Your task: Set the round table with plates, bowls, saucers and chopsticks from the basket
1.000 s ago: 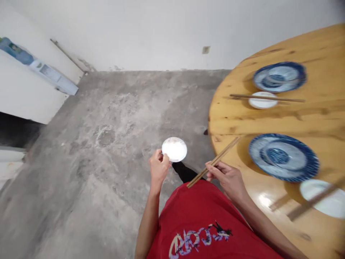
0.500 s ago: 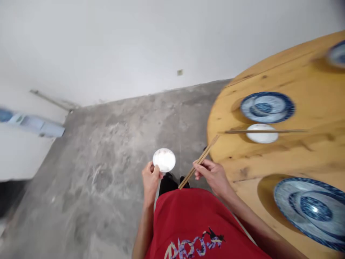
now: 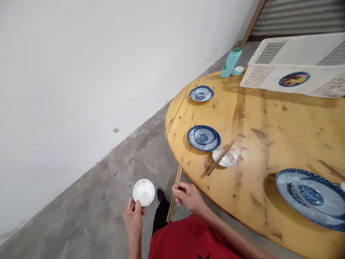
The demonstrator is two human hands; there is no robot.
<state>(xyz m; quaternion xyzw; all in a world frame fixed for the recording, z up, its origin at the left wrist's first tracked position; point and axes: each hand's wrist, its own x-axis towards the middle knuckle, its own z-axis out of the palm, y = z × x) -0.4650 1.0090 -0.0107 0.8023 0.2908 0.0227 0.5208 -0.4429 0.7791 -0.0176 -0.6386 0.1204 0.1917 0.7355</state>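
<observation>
My left hand (image 3: 134,216) pinches the rim of a small white saucer (image 3: 143,192), held level above the floor. A pair of wooden chopsticks (image 3: 175,194) is gripped near its middle by my right hand (image 3: 188,196), beside the table's edge. On the wooden table (image 3: 253,172) close by, another white saucer (image 3: 228,159) has a pair of chopsticks (image 3: 221,157) laid across it. Behind that saucer sits a blue-and-white plate (image 3: 192,138) with a bowl (image 3: 204,136) on it. A larger-looking blue-and-white plate (image 3: 283,180) with a bowl stands nearer on the right.
Farther along the table are another blue-and-white plate (image 3: 201,97), a turquoise bottle (image 3: 231,63), a small turquoise-and-white lid-like item (image 3: 237,71) and a white plastic crate (image 3: 293,57). A chopstick (image 3: 331,169) shows at the right edge. A white wall (image 3: 81,72) runs along the left.
My view has swung right, bringing the crate and bottle into sight. Both hands still hold the saucer and the chopsticks, and I stand turned more toward the table.
</observation>
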